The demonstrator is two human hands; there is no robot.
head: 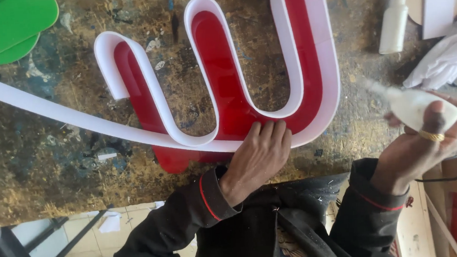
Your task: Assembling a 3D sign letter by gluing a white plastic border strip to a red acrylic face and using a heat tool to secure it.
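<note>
- Red sign piece (222, 105): flat glossy plastic cut in a wavy, W-like shape, lying on the stained workbench (41, 171) at centre; top edge cut off by the frame.
- White strip (158, 103): stands on edge along the red outline, follows the loops, then runs off as a long straight tail to the left edge of view.
- Left hand (259, 155): flat, fingers together and extended, pressing on the strip and red piece at the bottom curve near the bench edge. Nothing grasped.
- Right hand (424, 137): closed round a small white squeeze bottle (415, 106), nozzle pointing up-left, held off the right of the sign, not touching it. Gold ring on one finger. Bottle looks blurred; no label readable.
- Second white bottle (394, 20): upright at top right, near the red piece's right arm, apart from it.
- Green panels (8, 25): two rounded flat pieces stacked, top left, cut off by the frame.
- White cloth (443, 59): crumpled, right edge, partly out of view.
- White board (440, 1) at top right: only part shows.
- Black cable (456, 173) by the right wrist; ends not visible.
</note>
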